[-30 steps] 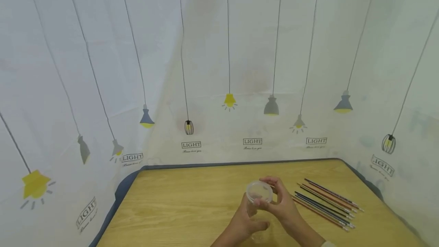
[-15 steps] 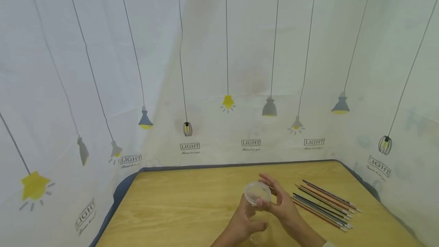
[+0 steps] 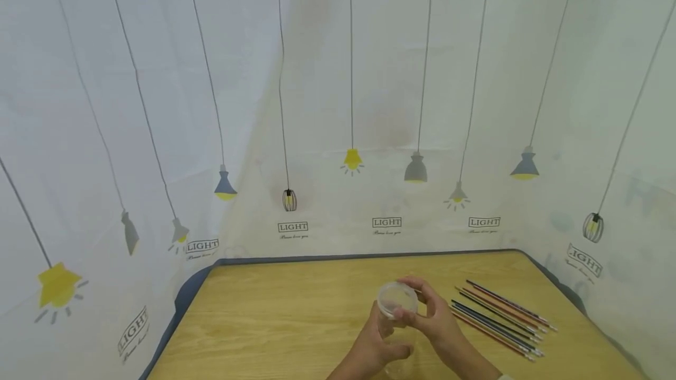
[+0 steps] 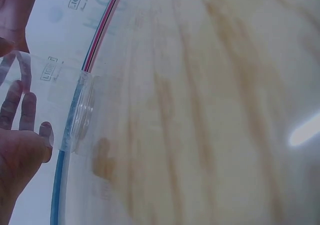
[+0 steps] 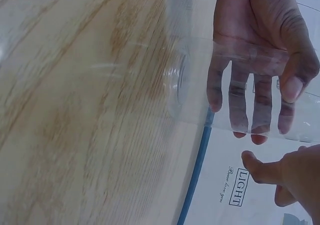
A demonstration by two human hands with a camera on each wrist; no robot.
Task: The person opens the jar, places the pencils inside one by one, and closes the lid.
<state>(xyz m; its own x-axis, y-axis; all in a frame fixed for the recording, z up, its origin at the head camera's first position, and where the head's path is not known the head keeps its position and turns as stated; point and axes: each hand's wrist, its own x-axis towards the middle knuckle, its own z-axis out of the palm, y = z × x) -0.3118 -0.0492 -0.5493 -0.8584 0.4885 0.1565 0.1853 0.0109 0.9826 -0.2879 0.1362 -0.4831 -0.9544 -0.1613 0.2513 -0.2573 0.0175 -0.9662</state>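
Observation:
A clear, tall plastic jar [image 3: 395, 362] stands upright, slightly tilted, at the front of the table in the head view. Round its body curls my left hand [image 3: 372, 342], with its thumb in front. My right hand [image 3: 438, 318] holds the rim of the round translucent lid [image 3: 397, 298], thumb on the near side and fingers on the far side. In the right wrist view, the left hand [image 5: 255, 45] shows its fingers through the see-through wall, above the right hand [image 5: 295, 180]. The lid lies outside both wrist views. Nothing is visible inside the jar [image 4: 82, 112].
Several pencils [image 3: 502, 318] with pale ends lie side by side to the right of the hands on the wooden table [image 3: 264, 309]. A white curtain [image 3: 338, 75] printed with lamps surrounds the table's back and sides.
Half a second ago the right hand's fingers were spread a little off the lid's far edge; now they are bent back against it. The left hand and jar stay nearly in place.

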